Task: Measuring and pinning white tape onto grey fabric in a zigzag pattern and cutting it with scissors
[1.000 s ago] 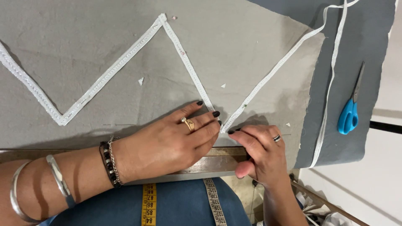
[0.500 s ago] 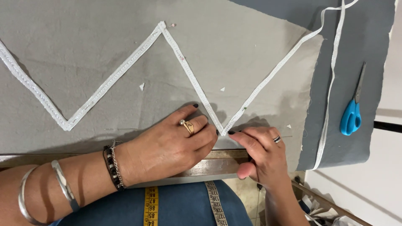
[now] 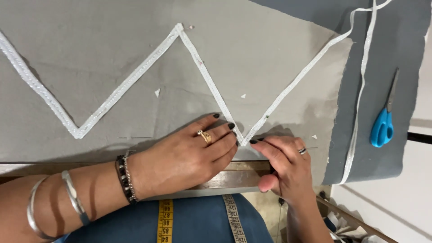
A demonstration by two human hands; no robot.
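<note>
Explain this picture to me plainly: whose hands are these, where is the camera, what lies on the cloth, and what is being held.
The one view comes from a camera worn on a person's head, looking down at their own bare hands. The left hand lies flat on light grey fabric, its fingertips by the lower corner of a white zigzag trim. The right hand pinches that trim at the same corner. Blue-handled scissors lie untouched on darker grey cloth at the right. A yellow measuring tape hangs near the person's body.

Single head-worn view, looking steeply down from close above the near table edge (image 3: 243, 167), facing away across grey cloth (image 3: 135, 58) spread far, left and right; no second view to overlap.
</note>
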